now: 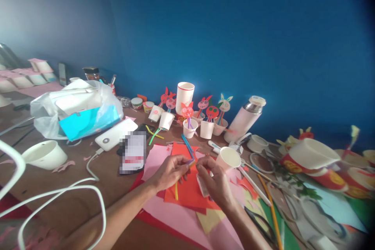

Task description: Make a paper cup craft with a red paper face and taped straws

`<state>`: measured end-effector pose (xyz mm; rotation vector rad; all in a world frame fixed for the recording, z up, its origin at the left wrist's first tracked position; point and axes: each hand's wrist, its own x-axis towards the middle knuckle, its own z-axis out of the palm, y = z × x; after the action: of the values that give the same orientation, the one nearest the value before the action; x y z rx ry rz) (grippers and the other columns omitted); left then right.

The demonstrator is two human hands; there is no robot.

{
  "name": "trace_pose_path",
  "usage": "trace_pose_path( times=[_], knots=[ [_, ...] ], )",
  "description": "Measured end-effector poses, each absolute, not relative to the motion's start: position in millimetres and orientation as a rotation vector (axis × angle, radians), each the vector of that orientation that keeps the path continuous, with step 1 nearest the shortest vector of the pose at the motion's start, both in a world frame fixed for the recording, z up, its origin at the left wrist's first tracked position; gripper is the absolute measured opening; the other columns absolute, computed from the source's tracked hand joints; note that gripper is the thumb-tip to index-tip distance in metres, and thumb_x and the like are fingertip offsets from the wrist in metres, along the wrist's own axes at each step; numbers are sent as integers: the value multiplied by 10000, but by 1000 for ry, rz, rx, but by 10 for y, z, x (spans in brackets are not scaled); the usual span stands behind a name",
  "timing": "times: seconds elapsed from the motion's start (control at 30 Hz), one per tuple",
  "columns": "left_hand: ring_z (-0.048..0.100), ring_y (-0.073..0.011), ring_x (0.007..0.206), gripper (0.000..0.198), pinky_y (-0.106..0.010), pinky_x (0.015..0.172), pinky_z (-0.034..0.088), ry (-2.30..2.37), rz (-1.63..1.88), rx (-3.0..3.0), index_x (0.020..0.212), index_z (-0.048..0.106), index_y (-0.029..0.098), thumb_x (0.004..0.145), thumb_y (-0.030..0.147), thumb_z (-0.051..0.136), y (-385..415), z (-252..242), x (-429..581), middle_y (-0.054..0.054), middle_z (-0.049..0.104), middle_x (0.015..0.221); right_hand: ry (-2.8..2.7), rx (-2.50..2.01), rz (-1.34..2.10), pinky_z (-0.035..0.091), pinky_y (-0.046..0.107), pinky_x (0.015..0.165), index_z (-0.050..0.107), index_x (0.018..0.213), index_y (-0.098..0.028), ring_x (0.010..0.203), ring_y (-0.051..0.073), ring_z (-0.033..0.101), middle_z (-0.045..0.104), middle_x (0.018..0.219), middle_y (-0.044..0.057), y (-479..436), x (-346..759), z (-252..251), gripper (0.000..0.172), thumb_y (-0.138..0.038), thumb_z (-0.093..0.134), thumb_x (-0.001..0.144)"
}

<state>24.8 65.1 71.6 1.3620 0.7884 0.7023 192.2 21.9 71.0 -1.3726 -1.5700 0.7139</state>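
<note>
My left hand [172, 171] is closed, thumb against fingers, on colored pipe cleaners. A blue pipe cleaner [187, 145] sticks out above the fingertips, a purple bit shows at them, and a yellow pipe cleaner [176, 191] hangs below. Close by, my right hand [215, 179] is curled in a pinch; what its fingertips hold is too small to make out. Below it is a clear, whitish piece [202, 186], partly hidden by the hand. Both hands are over a red paper sheet [187, 199] lying on pink paper [158, 211].
Behind stand paper cups with animal-face figures [187, 110], a tall cup [185, 95] and a thermos [244, 119]. A phone [133, 152], power bank [116, 134] and plastic bag [47, 105] lie left, with a looping white cable [102, 203]. Scissors [260, 224] and a pencil [271, 211] lie right.
</note>
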Motion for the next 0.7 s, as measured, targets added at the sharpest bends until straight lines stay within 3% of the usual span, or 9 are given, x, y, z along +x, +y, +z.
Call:
trace_pose_path(
  times=[0.23, 0.5, 0.7],
  knots=[
    [545, -96, 545, 286, -192, 427, 397, 793, 679, 1374, 852, 573, 105, 792, 384, 580, 664, 645, 244, -10, 559, 701, -1716, -1292, 566, 421, 274, 751, 547, 758, -205, 828, 166, 546, 560, 852, 25, 217, 1906, 761, 141, -228, 465, 871],
    [530, -90, 539, 226, -179, 434, 377, 808, 682, 1439, 860, 580, 102, 817, 322, 548, 625, 646, 269, 1, 547, 669, -1770, -1396, 471, 418, 277, 669, 541, 748, -202, 743, 155, 538, 514, 883, 28, 214, 1864, 682, 131, -195, 481, 864],
    [506, -96, 601, 165, -199, 547, 399, 828, 759, 1576, 871, 603, 123, 841, 246, 497, 577, 631, 290, -9, 568, 706, -1776, -1441, 388, 408, 275, 664, 512, 710, -204, 752, 163, 533, 530, 851, 24, 195, 1836, 723, 148, -171, 482, 851]
  ],
)
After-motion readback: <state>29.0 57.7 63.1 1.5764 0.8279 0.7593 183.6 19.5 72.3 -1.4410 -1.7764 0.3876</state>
